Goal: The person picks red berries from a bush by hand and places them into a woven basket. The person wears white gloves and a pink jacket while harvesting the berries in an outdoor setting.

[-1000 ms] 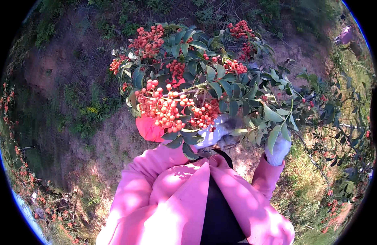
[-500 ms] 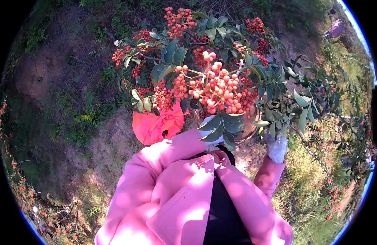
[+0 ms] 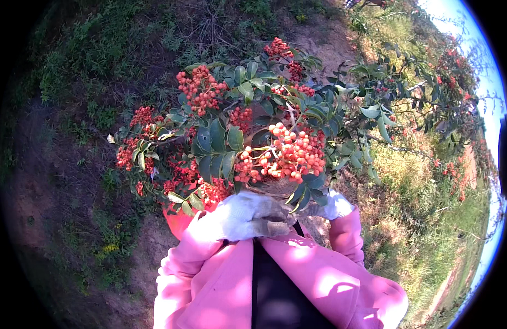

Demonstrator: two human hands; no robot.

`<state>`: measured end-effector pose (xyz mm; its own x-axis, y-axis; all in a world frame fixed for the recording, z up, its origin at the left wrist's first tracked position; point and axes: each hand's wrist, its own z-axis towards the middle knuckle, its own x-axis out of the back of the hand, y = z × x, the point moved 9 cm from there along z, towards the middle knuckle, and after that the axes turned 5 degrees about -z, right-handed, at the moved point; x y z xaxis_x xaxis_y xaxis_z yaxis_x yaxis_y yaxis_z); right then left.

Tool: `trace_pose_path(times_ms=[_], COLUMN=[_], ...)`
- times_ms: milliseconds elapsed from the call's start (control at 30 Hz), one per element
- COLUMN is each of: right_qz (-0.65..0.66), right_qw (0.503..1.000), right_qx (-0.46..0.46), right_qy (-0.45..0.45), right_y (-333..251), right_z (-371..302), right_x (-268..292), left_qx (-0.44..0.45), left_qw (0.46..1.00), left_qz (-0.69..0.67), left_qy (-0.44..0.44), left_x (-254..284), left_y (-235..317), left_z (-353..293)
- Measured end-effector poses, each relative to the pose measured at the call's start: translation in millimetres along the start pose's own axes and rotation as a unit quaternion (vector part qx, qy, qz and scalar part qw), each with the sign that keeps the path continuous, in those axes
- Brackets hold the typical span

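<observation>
My left hand (image 3: 245,215), in a white glove with greyish fingers, is just below the berry branch. Its fingers point right, bent, with a gap between thumb and fingers, and nothing shows in them. My right hand (image 3: 336,205), also gloved in white, is at the right under the leaves; its fingertips are partly hidden by them and point toward the left hand. Above both hands hangs a large cluster of red berries (image 3: 294,153) among green leaves (image 3: 218,137). Behind the cluster, a brown woven basket (image 3: 275,187) shows in part.
More berry clusters (image 3: 201,89) hang on the same branches, spreading left and right. A bright red cloth or bag (image 3: 175,221) is partly hidden beside my left sleeve. Leafy branches (image 3: 412,98) reach out to the right. Weedy ground (image 3: 94,126) slopes away at the left.
My left hand has come out from behind the leaves into plain sight. My right hand has moved left, nearer to it. The view has shifted, with the branches now lower and further left.
</observation>
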<state>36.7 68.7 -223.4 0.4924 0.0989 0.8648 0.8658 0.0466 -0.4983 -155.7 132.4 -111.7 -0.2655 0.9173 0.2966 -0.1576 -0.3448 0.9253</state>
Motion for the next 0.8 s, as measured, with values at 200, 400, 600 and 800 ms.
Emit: trace_pose_path(times_ms=[200, 400, 600, 800], right_qz=[0.369, 0.289, 0.463, 0.410], right_qw=[0.817, 0.896, 0.825, 0.807], right_qx=[-0.046, -0.087, -0.044, -0.045], right_qy=[0.441, 0.326, 0.322, 0.423], right_y=[-88, -110, -103, -114], right_z=[-26, 32, 53, 29], right_x=[116, 110, 86, 104], left_qx=[-0.138, 0.075, -0.151, -0.272], left_qw=[0.910, 0.864, 0.847, 0.757], left_qz=[-0.019, 0.320, 0.320, 0.409], left_qy=[0.390, 0.381, 0.397, 0.431], left_x=[72, 71, 56, 47], left_y=[78, 22, 75, 149], left_z=[-68, -43, -61, -66])
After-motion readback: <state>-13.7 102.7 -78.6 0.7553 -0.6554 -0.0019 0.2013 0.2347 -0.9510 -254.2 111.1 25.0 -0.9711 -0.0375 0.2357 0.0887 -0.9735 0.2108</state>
